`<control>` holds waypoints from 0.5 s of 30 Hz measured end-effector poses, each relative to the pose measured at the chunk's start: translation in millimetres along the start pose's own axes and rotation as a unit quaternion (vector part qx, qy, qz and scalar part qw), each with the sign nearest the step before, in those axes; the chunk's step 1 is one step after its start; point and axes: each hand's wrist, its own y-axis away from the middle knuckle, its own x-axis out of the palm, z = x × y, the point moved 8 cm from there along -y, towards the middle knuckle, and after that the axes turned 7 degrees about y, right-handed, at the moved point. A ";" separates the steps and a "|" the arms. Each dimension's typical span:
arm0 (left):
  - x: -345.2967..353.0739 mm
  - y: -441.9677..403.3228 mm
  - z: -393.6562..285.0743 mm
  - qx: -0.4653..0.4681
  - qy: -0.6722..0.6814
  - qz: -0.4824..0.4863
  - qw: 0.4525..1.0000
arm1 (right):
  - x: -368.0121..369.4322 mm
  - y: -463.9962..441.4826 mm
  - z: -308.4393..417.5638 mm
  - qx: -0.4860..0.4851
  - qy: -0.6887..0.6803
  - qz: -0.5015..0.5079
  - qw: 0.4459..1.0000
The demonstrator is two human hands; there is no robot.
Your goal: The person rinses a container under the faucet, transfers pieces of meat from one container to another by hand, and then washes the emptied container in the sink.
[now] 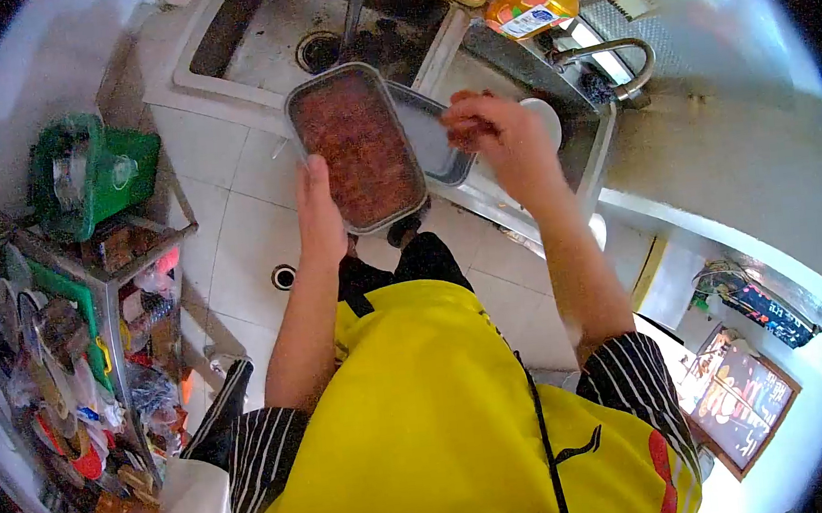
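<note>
My left hand (321, 209) grips the lower left side of a rectangular clear food container (422, 195). Reddish-brown food (347, 145), like minced meat, fills it, and I see it from above, tilted. To its right my right hand (500, 131) is raised with curled fingers. Reddish-brown matter shows at those fingertips; whether it is a held lump or a coating, I cannot make out. Below and between the hands, a second clear tray (452, 167) sits by the sink edge, partly hidden by the container.
Ahead is a sink (265, 37) with a drain and a running-down faucet spout (357, 7). An orange soap bottle (536, 6) and a curved tap (644, 65) stand at the right. A green basket (121, 179) tops a cluttered metal rack (124, 272) on the left.
</note>
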 end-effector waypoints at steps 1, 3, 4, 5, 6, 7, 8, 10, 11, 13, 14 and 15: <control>-6.4 0.1 -4.6 0.006 -0.013 -0.011 1.000 | 12.9 -4.9 -12.6 -0.001 0.033 0.016 0.999; -10.1 1.9 -9.0 0.009 -0.002 -0.016 1.000 | 53.8 -16.0 -56.5 -0.036 0.083 0.026 0.996; -13.3 5.0 -11.9 0.008 -0.011 -0.050 0.999 | 77.4 -21.2 -81.6 -0.049 0.099 0.037 0.993; -17.5 7.8 -14.2 0.006 -0.021 -0.083 0.996 | 92.7 -22.9 -94.8 -0.062 0.114 0.048 0.990; -15.8 8.1 -15.4 0.008 -0.009 -0.070 0.997 | 98.1 -22.4 -94.2 -0.086 0.144 0.045 0.985; -14.3 8.3 -16.4 0.009 0.004 -0.058 0.998 | 103.0 -21.6 -93.5 -0.109 0.174 0.042 0.978; -12.9 9.1 -17.1 0.009 0.016 -0.045 0.999 | 107.5 -19.5 -93.1 -0.132 0.205 0.040 0.969; -10.1 9.9 -19.7 0.012 0.014 -0.033 0.999 | 94.6 -18.8 -84.8 -0.056 0.209 0.063 0.974; -8.7 9.8 -20.4 0.015 0.014 -0.026 0.999 | 86.1 -18.1 -79.2 -0.018 0.211 0.074 0.974; -11.7 7.4 -17.4 0.008 0.019 -0.030 0.999 | 76.0 -15.9 -72.6 0.032 0.209 0.090 0.973; -12.3 6.0 -16.7 0.006 0.021 -0.032 0.999 | 73.9 -15.8 -73.6 0.057 0.208 0.097 0.972; -11.5 5.6 -16.8 0.010 0.016 -0.033 0.999 | 73.2 -16.6 -78.5 0.073 0.213 0.086 0.971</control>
